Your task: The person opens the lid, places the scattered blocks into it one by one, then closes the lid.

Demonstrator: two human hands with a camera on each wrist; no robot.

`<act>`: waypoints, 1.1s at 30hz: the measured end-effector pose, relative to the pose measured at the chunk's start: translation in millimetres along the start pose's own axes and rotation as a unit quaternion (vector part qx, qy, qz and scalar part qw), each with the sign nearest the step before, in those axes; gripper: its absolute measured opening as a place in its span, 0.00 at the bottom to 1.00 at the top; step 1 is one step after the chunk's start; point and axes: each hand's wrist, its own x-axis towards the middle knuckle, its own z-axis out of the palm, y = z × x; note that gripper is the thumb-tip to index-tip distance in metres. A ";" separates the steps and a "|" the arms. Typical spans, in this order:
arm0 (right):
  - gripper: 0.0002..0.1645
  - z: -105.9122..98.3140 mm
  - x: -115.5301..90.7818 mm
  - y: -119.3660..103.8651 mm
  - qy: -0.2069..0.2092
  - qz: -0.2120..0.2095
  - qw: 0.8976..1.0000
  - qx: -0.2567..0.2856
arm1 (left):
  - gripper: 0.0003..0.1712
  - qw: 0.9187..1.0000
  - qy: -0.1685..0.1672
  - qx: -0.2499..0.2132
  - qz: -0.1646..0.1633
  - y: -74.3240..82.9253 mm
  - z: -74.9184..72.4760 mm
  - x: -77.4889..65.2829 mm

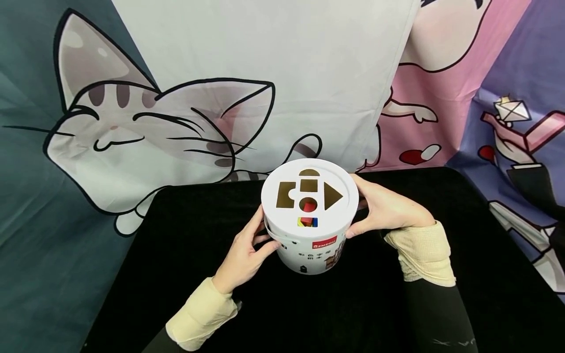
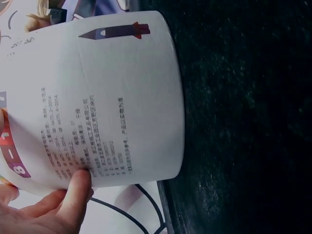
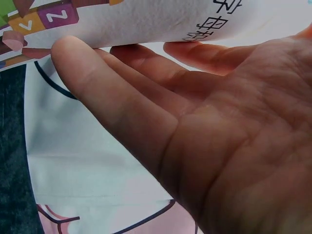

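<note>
A white bucket (image 1: pixel 304 252) with printed sides stands on the black-covered table. Its round white lid (image 1: pixel 282 220) has several shaped holes, among them a triangle, a square and a circle. Red, yellow and blue blocks (image 1: pixel 307 222) show through the lower holes. My left hand (image 1: pixel 240 255) holds the bucket's left side, thumb toward the front and fingers round the side. On the right side my right hand (image 1: pixel 388 206) grips it, thumb low at the front and fingers partly hidden behind. Small print and a rocket picture mark the bucket wall (image 2: pixel 102 73) in the left wrist view.
A black cloth (image 1: pixel 198 220) covers the table. Behind it hangs a backdrop (image 1: pixel 335 73) with a cartoon cat and other figures, reaching down to the table's back edge. The bucket's thin white carrying handle (image 1: pixel 270 231) hangs by its left side.
</note>
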 end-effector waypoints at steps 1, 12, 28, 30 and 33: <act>0.62 -0.1 -0.1 -0.2 0.000 0.002 1.000 0.002 | 0.50 1.000 0.000 -0.003 0.002 -0.3 -0.2 0.3; 0.63 5.3 8.6 8.7 -0.022 -0.006 1.000 0.022 | 0.49 1.000 -0.003 0.000 -0.003 -23.2 -8.1 -7.4; 0.43 12.3 -26.7 48.3 0.034 -0.010 0.995 -0.094 | 0.48 0.933 -0.094 0.348 -0.023 -50.6 -52.0 -9.3; 0.42 9.9 -36.9 56.6 0.068 0.012 0.982 -0.177 | 0.51 0.904 -0.099 0.414 -0.033 -55.7 -58.3 -6.4; 0.46 3.7 -49.2 66.3 0.104 0.067 0.956 -0.267 | 0.56 0.871 -0.098 0.477 -0.061 -62.8 -69.3 -1.3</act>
